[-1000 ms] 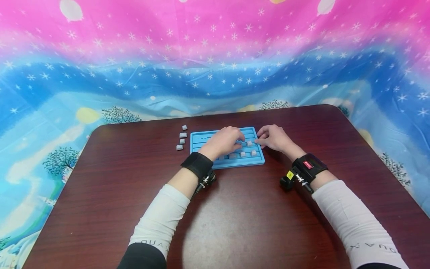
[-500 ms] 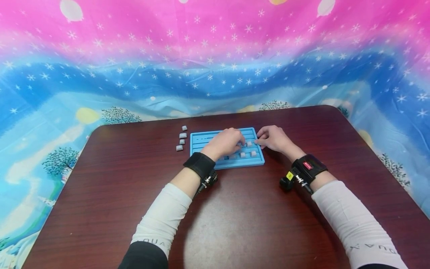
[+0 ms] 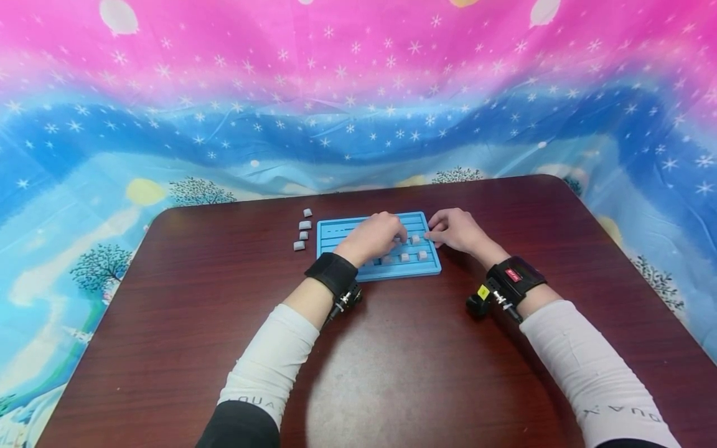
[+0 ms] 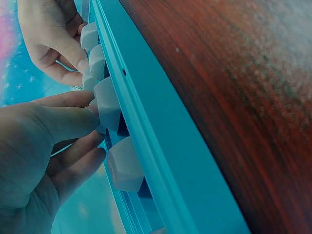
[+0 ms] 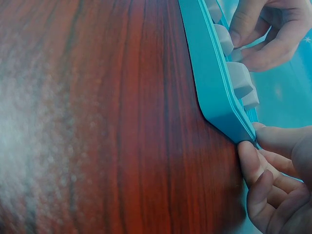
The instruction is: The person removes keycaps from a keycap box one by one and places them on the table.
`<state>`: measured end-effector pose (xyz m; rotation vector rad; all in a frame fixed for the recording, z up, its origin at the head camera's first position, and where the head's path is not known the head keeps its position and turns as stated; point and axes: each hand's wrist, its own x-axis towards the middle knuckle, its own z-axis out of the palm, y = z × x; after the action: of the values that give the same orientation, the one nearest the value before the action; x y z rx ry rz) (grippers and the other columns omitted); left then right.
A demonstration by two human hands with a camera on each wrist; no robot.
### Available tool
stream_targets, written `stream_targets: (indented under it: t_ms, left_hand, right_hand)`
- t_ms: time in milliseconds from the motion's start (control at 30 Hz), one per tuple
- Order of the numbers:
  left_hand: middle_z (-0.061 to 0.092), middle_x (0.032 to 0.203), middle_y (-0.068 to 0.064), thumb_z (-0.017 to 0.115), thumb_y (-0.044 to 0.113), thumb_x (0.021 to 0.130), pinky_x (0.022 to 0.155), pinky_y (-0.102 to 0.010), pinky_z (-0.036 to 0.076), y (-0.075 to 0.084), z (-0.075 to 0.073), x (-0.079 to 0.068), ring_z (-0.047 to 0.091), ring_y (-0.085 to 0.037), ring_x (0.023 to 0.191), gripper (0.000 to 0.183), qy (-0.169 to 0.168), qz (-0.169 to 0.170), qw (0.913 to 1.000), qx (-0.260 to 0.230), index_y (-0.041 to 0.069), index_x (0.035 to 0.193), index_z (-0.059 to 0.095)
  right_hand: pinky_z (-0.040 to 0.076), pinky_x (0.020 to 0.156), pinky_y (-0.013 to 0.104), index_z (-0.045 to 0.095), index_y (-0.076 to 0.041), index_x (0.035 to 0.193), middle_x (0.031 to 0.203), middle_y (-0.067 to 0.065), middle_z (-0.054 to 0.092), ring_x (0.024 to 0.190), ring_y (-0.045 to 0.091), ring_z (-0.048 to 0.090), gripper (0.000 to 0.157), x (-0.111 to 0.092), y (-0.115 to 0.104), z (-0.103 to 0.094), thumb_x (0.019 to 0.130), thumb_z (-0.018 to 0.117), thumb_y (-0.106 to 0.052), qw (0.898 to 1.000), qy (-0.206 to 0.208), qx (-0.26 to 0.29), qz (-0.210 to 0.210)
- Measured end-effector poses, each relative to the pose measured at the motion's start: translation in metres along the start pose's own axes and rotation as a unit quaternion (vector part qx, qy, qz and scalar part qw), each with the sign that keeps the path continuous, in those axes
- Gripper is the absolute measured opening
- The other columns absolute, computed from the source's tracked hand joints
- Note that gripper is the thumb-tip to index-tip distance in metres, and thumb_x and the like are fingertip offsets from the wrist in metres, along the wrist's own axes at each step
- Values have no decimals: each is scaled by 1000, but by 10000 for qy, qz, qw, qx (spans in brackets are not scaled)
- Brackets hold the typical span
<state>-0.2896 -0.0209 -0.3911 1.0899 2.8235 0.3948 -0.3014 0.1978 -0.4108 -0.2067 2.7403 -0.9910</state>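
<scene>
A light blue tray (image 3: pixel 411 272) with ridged rows lies on the table and holds several pale keycaps (image 3: pixel 422 256). My left hand (image 3: pixel 374 238) reaches over its middle. In the left wrist view, its thumb and forefinger pinch a small keycap (image 4: pixel 92 103), mostly hidden behind a front-row keycap (image 4: pixel 108 103). My right hand (image 3: pixel 456 230) is at the tray's right end. The right wrist view shows its thumb and fingers pinching the tray's corner edge, near an end keycap (image 5: pixel 240 79).
Left of the tray, several loose keycaps (image 3: pixel 305 225) stand in a rough column on the dark wood table (image 3: pixel 392 373). A patterned pink and blue cloth (image 3: pixel 358 124) hangs behind the table and along its sides.
My left hand has shifted slightly to the right over the tray, its fingertips drawing down toward the upper keycap row. The right hand has stayed at the tray's right edge.
</scene>
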Motion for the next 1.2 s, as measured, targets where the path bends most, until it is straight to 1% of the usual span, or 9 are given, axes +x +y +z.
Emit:
stream_targets:
  t_ms: [367, 567, 800, 1033, 1200]
  left_hand:
    - [69, 111, 1, 58, 12, 94, 90, -28, 52, -2, -1, -1, 60, -10, 102, 23, -26, -28, 9999, -95, 18, 109, 74]
    - [70, 108, 2, 57, 13, 94, 88, -27, 52, -2, -5, -4, 62, -10, 101, 23, -11, -12, 10000, -58, 18, 107, 75]
    - [70, 109, 1, 58, 14, 94, 89, -28, 52, -1, -9, -6, 62, -11, 102, 23, 20, 34, 10000, -2, 18, 109, 74]
    - [70, 107, 2, 58, 14, 94, 89, -27, 52, 1, -14, -10, 61, -9, 99, 22, 39, 126, 9999, 2, 17, 108, 74]
    - [71, 107, 1, 59, 13, 94, 89, -27, 52, 1, -17, -14, 62, -11, 100, 22, 43, 155, 9999, 3, 16, 108, 74]
  right_hand:
    - [56, 68, 32, 64, -3, 109, 94, 14, 72, 68, 16, 67, 30, 1, -1, 1, 88, 69, -24, 10000, -13, 1, -8]
    - [55, 67, 32, 64, -2, 109, 94, 14, 72, 69, 17, 68, 31, 2, -1, 1, 88, 69, -24, 10000, -32, -10, -22]
    - [55, 66, 31, 64, -3, 109, 93, 13, 72, 69, 16, 67, 31, 1, -1, -1, 87, 69, -25, 10000, -16, -53, -52]
    - [55, 66, 32, 63, -2, 109, 93, 14, 71, 69, 17, 67, 30, 0, 0, 0, 88, 68, -24, 10000, 10, -57, -39]
    - [55, 67, 31, 63, -2, 108, 93, 14, 71, 69, 17, 67, 30, 0, 0, 0, 88, 69, -24, 10000, -18, -40, -22]
